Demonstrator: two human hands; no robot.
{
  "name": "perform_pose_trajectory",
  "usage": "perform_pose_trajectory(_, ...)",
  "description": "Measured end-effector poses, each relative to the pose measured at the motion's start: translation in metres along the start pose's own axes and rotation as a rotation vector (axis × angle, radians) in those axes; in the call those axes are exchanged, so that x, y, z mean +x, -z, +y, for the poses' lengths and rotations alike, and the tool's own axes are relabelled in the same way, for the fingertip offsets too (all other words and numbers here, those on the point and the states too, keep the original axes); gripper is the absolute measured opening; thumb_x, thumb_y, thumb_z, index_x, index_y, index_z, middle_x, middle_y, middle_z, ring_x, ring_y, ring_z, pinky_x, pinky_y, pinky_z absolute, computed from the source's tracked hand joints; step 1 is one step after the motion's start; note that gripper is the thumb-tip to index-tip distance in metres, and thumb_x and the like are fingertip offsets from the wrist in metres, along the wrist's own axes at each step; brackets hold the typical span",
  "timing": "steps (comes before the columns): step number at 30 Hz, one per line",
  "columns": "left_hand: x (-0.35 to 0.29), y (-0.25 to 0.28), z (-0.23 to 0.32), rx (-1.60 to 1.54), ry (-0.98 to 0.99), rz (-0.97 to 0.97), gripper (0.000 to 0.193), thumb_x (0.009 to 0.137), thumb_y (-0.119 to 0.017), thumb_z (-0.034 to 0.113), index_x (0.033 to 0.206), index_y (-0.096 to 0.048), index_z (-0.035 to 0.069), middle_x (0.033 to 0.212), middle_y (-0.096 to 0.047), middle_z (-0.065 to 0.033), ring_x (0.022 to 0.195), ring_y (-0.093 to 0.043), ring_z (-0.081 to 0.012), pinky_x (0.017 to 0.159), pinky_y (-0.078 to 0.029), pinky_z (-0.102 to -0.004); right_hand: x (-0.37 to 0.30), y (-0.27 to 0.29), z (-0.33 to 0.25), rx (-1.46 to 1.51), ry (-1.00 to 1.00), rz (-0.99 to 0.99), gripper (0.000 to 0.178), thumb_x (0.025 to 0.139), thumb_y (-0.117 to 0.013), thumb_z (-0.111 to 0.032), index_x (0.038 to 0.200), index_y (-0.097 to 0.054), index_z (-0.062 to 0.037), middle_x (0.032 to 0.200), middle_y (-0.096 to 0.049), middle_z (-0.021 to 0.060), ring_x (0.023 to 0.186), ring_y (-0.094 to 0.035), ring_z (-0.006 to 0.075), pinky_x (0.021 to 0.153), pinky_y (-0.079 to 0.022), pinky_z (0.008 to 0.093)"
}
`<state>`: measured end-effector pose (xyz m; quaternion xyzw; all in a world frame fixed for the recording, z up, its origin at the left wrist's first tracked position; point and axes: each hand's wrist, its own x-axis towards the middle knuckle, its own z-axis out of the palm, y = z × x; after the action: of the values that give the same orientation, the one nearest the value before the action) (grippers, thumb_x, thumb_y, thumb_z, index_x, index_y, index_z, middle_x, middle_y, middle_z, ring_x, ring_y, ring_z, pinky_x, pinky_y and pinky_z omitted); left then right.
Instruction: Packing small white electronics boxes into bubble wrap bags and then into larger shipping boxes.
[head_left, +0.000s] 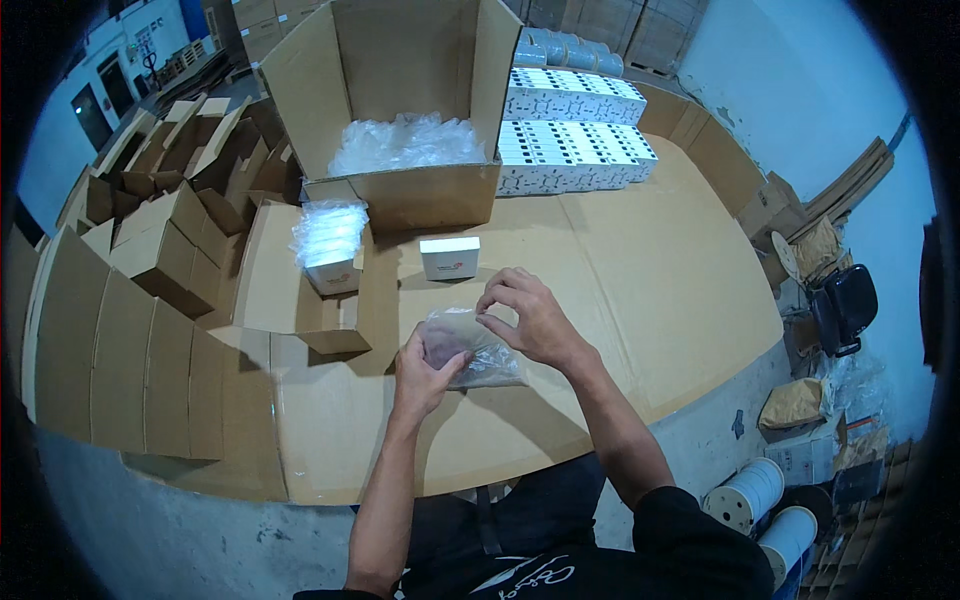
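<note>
Gripping a clear plastic bag [488, 366] at the counter [640, 290] with my left hand [424, 374], I cannot tell whether my right hand [535, 322] pinches it; wrapped packs [330, 232] stand in a small carton [268, 275], one white box [450, 260] still bare.

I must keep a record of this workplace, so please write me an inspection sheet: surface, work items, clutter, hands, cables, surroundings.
Surface: brown cardboard, creased.
Work items: clear plastic bag in hand; small white box beyond it; bubble wrap in a large open carton.
Clutter: open cartons crowd the left; white boxes stacked at the far side.
Hands: left hand grips the bag; right hand has its fingertips near the bag's upper edge, grip unclear.
Cables: nothing seen for certain.
Surroundings: black chair and white spools at right.
</note>
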<state>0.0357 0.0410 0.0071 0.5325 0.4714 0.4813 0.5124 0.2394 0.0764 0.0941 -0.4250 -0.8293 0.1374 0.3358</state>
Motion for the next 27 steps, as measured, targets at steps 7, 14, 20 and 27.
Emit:
perform_pose_trajectory(7,0.004,0.004,-0.005,0.162,-0.02,0.075,0.047,0.078,-0.085,0.01,0.116,-0.06,0.0,0.103,-0.073,-0.0139,0.094,-0.071,-0.0203,0.085,-0.057,-0.035,0.013,0.006,0.002,0.118,0.005,-0.278,0.015,0.084,-0.07,-0.007,0.098,-0.07,-0.003,0.091,-0.071,0.0084,0.084,-0.067,0.0254,0.086,-0.051,0.0359)
perform_pose_trajectory(14,-0.001,0.002,0.011,0.104,-0.049,-0.037,0.057,0.073,-0.09,0.01,0.119,-0.059,0.0,0.106,-0.072,-0.0129,0.098,-0.07,-0.0199,0.087,-0.057,-0.0367,0.037,0.01,0.008,0.145,-0.041,-0.619,0.035,0.085,-0.066,-0.017,0.118,-0.073,-0.0069,0.112,-0.075,0.0115,0.088,-0.07,0.0286,0.087,-0.055,0.0411)
perform_pose_trajectory(20,-0.001,0.007,0.016,0.167,-0.034,-0.095,0.07,0.065,-0.095,0.011,0.123,-0.057,0.001,0.112,-0.071,-0.0128,0.103,-0.069,-0.0207,0.09,-0.058,-0.0365,0.043,0.015,0.013,0.252,0.106,-0.601,0.045,0.084,-0.067,-0.02,0.129,-0.072,-0.0181,0.136,-0.067,0.0107,0.088,-0.071,0.0307,0.071,-0.058,0.0396)
perform_pose_trajectory(27,0.0,0.009,-0.006,0.083,-0.03,-0.044,0.07,0.065,-0.096,0.011,0.124,-0.058,0.001,0.114,-0.07,-0.0122,0.103,-0.069,-0.0207,0.091,-0.057,-0.0354,0.043,0.011,0.031,0.533,-0.02,-0.305,0.043,0.09,-0.063,-0.012,0.133,-0.068,-0.0135,0.135,-0.066,0.006,0.096,-0.064,0.0153,0.072,-0.053,0.0298)
